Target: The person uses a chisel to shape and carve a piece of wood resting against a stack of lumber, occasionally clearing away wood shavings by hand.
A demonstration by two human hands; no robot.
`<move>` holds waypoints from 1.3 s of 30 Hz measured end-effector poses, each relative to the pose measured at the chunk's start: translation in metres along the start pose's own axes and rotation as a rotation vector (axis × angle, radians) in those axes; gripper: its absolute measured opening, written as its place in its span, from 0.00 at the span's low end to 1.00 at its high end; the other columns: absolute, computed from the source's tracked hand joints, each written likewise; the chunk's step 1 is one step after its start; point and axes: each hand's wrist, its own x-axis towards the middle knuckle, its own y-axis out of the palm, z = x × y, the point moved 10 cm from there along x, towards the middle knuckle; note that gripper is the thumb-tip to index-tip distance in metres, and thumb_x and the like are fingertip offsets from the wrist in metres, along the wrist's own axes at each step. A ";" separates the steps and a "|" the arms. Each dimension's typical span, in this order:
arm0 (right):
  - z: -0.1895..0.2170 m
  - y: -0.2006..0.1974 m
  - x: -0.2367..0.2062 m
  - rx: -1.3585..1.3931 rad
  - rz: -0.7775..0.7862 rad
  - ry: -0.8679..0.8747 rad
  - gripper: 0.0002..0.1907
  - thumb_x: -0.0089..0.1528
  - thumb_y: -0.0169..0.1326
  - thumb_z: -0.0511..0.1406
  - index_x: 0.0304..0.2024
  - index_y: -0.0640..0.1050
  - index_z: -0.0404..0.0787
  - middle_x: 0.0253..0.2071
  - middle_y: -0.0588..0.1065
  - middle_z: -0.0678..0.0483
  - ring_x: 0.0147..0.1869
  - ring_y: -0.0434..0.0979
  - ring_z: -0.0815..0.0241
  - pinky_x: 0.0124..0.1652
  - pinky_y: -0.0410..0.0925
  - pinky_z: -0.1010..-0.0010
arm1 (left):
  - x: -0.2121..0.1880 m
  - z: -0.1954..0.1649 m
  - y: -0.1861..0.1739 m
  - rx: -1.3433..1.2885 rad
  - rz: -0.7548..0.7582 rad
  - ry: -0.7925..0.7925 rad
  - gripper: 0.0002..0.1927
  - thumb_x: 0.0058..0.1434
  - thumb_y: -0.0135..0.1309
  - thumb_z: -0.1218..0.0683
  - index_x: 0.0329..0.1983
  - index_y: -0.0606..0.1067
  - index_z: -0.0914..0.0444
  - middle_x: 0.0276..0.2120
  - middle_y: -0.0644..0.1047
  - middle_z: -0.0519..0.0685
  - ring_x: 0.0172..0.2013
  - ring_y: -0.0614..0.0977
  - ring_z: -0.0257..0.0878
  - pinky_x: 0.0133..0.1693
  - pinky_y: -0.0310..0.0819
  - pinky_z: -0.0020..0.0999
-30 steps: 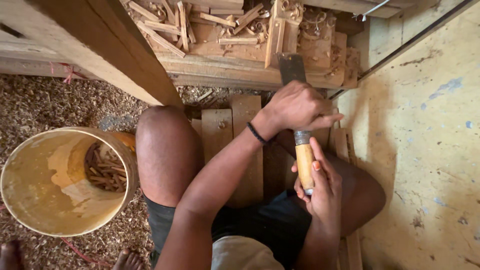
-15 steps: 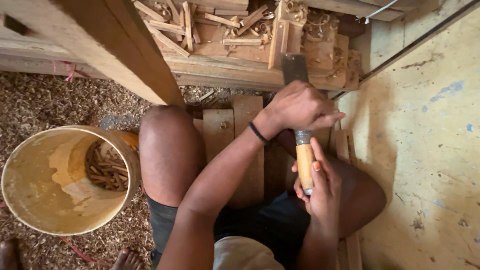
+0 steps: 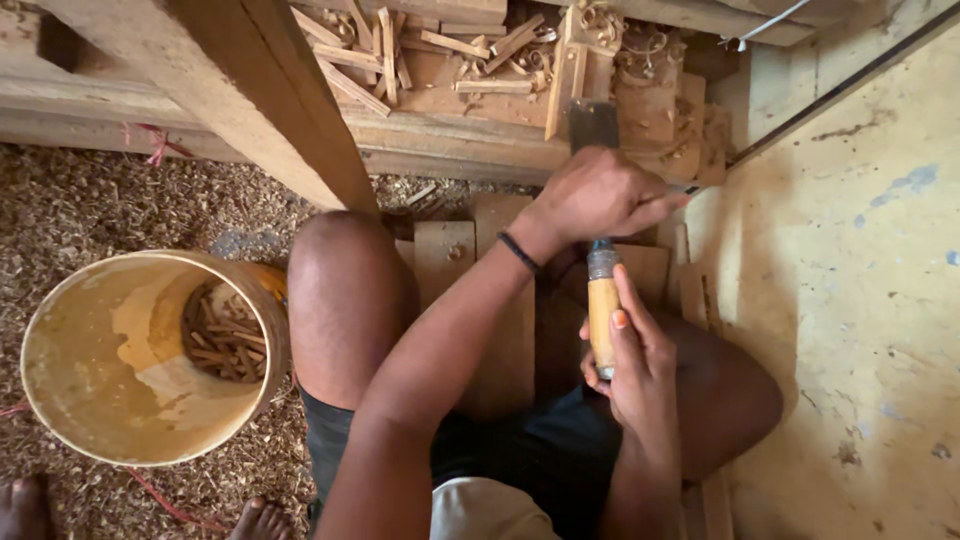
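A wide chisel (image 3: 594, 125) with a flat steel blade and a yellow wooden handle points away from me at a wooden beam (image 3: 450, 150). My left hand (image 3: 598, 192), with a black band at the wrist, is clamped over the blade near its neck. My right hand (image 3: 632, 345) grips the yellow handle from below. The blade's tip rests on the beam among wood chips and curled shavings (image 3: 640, 45). I sit with both knees spread over flat boards (image 3: 445, 255).
A round yellowish bucket (image 3: 70, 360) holding several small wood sticks stands at my left on a sawdust-covered floor (image 3: 100, 210). A slanted timber post (image 3: 270, 110) crosses the upper left. A stained pale wall (image 3: 860, 300) fills the right. Another person's toes (image 3: 25, 505) show bottom left.
Both hands and the chisel stay in nearly the same place; the view has shifted only slightly.
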 end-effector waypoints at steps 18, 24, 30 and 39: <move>0.001 0.011 0.020 0.045 0.035 0.006 0.30 0.71 0.45 0.43 0.75 0.63 0.46 0.34 0.72 0.49 0.20 0.67 0.66 0.18 0.62 0.78 | 0.008 0.034 0.022 0.059 0.088 0.003 0.20 0.64 0.57 0.43 0.20 0.78 0.58 0.17 0.78 0.52 0.19 0.80 0.51 0.26 0.75 0.47; -0.005 0.024 0.044 0.033 0.030 0.004 0.29 0.72 0.43 0.44 0.76 0.62 0.49 0.33 0.71 0.51 0.20 0.65 0.68 0.17 0.60 0.78 | 0.020 0.052 0.021 0.007 0.076 0.056 0.15 0.63 0.56 0.47 0.22 0.78 0.57 0.19 0.78 0.52 0.20 0.81 0.50 0.28 0.76 0.48; -0.007 0.030 0.064 0.082 0.054 -0.069 0.31 0.72 0.44 0.46 0.77 0.61 0.48 0.32 0.71 0.52 0.18 0.63 0.69 0.16 0.60 0.79 | 0.029 0.056 0.011 0.109 0.071 0.091 0.18 0.62 0.56 0.45 0.21 0.77 0.59 0.22 0.78 0.56 0.24 0.80 0.57 0.29 0.73 0.52; -0.008 -0.010 0.062 0.252 0.027 -0.158 0.30 0.73 0.45 0.47 0.74 0.64 0.43 0.37 0.73 0.47 0.19 0.63 0.68 0.17 0.57 0.80 | 0.017 0.038 0.017 0.222 -0.012 0.138 0.14 0.69 0.55 0.43 0.42 0.77 0.58 0.32 0.79 0.48 0.32 0.83 0.47 0.36 0.78 0.43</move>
